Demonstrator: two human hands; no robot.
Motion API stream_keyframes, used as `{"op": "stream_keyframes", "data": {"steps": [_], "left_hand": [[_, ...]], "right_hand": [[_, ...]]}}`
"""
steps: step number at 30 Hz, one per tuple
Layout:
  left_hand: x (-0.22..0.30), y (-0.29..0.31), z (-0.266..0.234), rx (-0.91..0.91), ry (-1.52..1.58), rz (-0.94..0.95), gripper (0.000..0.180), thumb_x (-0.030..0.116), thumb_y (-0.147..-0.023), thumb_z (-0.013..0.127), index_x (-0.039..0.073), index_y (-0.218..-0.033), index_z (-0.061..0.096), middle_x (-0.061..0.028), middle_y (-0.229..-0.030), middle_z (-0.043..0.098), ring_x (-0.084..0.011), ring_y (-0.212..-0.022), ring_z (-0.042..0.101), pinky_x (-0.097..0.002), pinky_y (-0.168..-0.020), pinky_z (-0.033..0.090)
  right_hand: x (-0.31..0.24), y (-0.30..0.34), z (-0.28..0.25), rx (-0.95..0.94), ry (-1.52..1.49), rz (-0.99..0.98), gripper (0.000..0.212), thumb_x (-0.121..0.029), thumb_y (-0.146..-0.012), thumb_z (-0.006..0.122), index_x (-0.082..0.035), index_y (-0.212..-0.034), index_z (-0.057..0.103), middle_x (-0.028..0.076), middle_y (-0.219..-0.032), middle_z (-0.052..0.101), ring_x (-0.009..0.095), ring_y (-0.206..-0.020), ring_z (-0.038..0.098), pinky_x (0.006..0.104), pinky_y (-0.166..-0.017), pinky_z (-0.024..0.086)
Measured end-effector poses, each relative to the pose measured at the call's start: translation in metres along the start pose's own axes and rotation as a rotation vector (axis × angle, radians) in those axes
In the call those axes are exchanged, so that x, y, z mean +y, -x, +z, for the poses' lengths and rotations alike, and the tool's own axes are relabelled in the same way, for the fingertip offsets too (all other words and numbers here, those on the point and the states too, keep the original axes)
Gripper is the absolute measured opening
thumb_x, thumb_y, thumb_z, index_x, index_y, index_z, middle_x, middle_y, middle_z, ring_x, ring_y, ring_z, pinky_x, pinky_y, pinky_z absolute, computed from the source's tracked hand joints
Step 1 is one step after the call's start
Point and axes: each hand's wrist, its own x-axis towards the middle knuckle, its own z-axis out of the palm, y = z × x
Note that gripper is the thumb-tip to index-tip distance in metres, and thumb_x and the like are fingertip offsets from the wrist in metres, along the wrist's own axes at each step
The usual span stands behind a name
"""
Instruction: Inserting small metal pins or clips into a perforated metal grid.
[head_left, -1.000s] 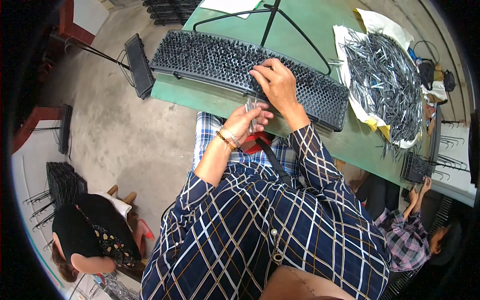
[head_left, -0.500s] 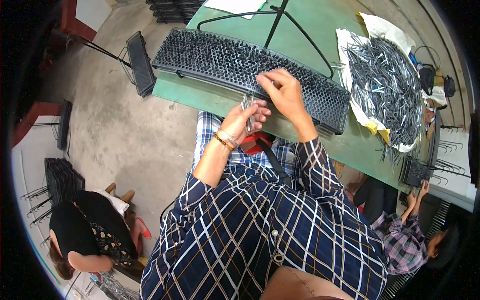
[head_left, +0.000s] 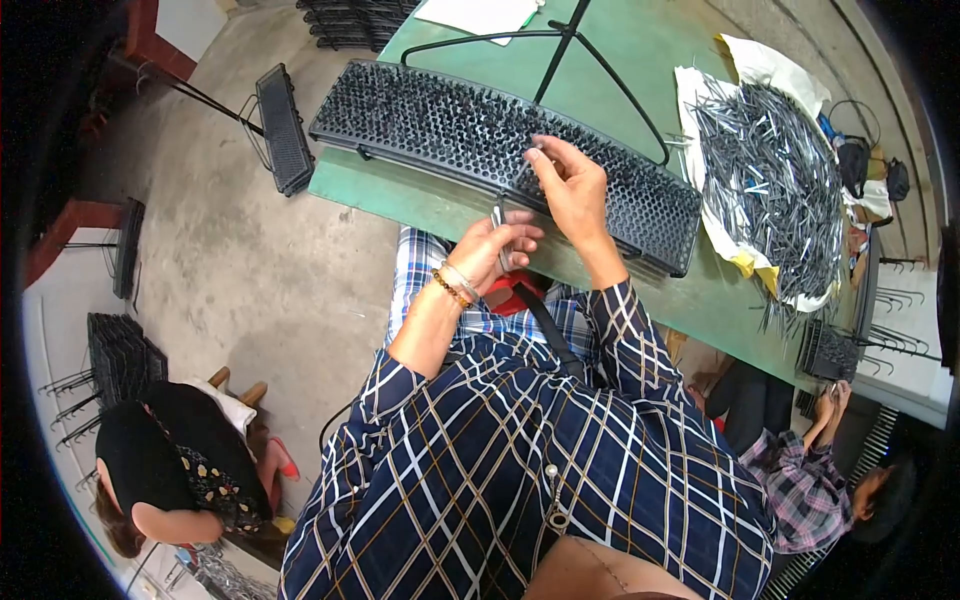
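Observation:
A long black perforated rack [head_left: 440, 125] lies on the green table [head_left: 640, 60], many of its holes filled with thin metal pins. My right hand [head_left: 572, 185] is over the rack's near edge, fingertips pinching a pin at the rack's holes. My left hand [head_left: 497, 250] is just below, at the table's near edge, closed around a small bundle of metal pins [head_left: 499, 232]. A bead bracelet is on my left wrist.
A big heap of grey metal pins [head_left: 775, 185] lies on white paper at the table's right. A black bent rod [head_left: 560, 45] crosses the table behind the rack. More black racks [head_left: 283, 128] stand on the concrete floor at left. One person crouches at lower left [head_left: 165, 470], another sits at lower right [head_left: 810, 480].
My right hand has moved from the rack's near edge up and to the right onto its holes. My left hand stays at the table edge with the pins.

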Motion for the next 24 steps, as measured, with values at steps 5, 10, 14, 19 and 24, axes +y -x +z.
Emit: {"op": "stream_keyframes", "data": {"steps": [5,10,14,19,24], "left_hand": [[-0.005,0.001,-0.006,0.024,0.017,-0.01,0.032,0.0,-0.082,0.045,-0.008,-0.113,0.046,-0.0147,-0.101,0.057,-0.0164,-0.085,0.056,-0.0275,-0.07,0.047],[-0.005,-0.001,-0.001,0.001,0.04,-0.04,0.027,0.001,-0.083,0.044,-0.006,-0.109,0.048,-0.0117,-0.097,0.056,-0.0173,-0.085,0.056,-0.0294,-0.071,0.05],[-0.005,0.002,-0.003,0.006,0.072,-0.105,0.024,0.005,-0.088,0.042,-0.001,-0.11,0.049,-0.0106,-0.099,0.056,-0.0189,-0.088,0.057,-0.0357,-0.078,0.051],[-0.002,0.003,-0.004,0.009,0.059,-0.139,0.02,0.009,-0.092,0.041,0.004,-0.109,0.05,-0.0098,-0.099,0.056,-0.0202,-0.089,0.057,-0.0396,-0.08,0.051],[0.002,0.006,0.002,-0.022,0.099,-0.05,0.019,0.014,-0.094,0.043,0.003,-0.109,0.05,-0.008,-0.098,0.058,-0.0179,-0.089,0.058,-0.0361,-0.075,0.051]], "right_hand": [[0.011,-0.005,0.02,0.057,0.052,-0.169,0.021,-0.01,-0.082,0.066,-0.001,-0.101,0.065,0.003,-0.078,0.065,0.005,-0.063,0.055,0.0205,-0.055,0.044],[0.009,-0.006,0.011,0.028,0.314,-0.421,0.017,-0.009,-0.079,0.065,-0.003,-0.095,0.065,0.01,-0.082,0.065,0.019,-0.067,0.061,0.029,-0.06,0.048],[0.006,0.001,0.016,-0.013,0.493,-0.572,0.014,-0.01,-0.077,0.065,-0.003,-0.088,0.065,0.009,-0.088,0.06,0.027,-0.077,0.06,0.0356,-0.066,0.048],[0.003,0.005,0.01,0.008,0.374,-0.411,0.014,-0.011,-0.08,0.066,-0.002,-0.091,0.067,0.01,-0.092,0.058,0.021,-0.068,0.06,0.0306,-0.062,0.048],[-0.011,0.017,-0.008,-0.418,0.203,-0.027,0.02,-0.018,-0.076,0.07,0.0,-0.085,0.069,0.008,-0.077,0.061,0.015,-0.063,0.058,0.0264,-0.053,0.044]]}}
